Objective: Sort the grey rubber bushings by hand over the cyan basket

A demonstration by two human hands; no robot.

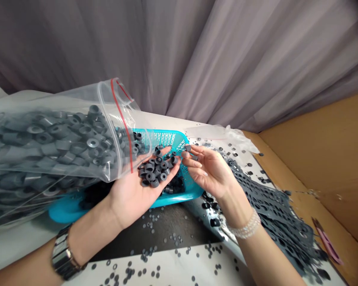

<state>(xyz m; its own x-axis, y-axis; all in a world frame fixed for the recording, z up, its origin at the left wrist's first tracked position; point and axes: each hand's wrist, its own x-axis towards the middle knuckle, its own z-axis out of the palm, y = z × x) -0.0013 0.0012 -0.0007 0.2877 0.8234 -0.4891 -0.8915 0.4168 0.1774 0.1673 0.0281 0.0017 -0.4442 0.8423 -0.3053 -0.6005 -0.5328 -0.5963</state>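
Note:
My left hand [133,202] lies palm up, cupped under a heap of small dark grey rubber bushings [156,171]. Between the fingertips of my right hand [211,171] a single grey bushing [187,147] is pinched, just right of the heap. Both hands are over a turquoise perforated plastic basket [193,194], which holds more dark pieces and is partly hidden by the left hand. A clear zip bag [109,119] with a red stripe, filled with similar bushings, lies at the left. Its open mouth reaches the left palm.
Punched dark rubber sheets [274,210] are piled at the right. Beyond them, pink-handled snips [328,244] lie beside a cardboard wall [322,147]. Small round discs [176,239] litter the black mat and white table. A crumpled clear bag [235,137] sits behind; a grey curtain [167,51] hangs at the back.

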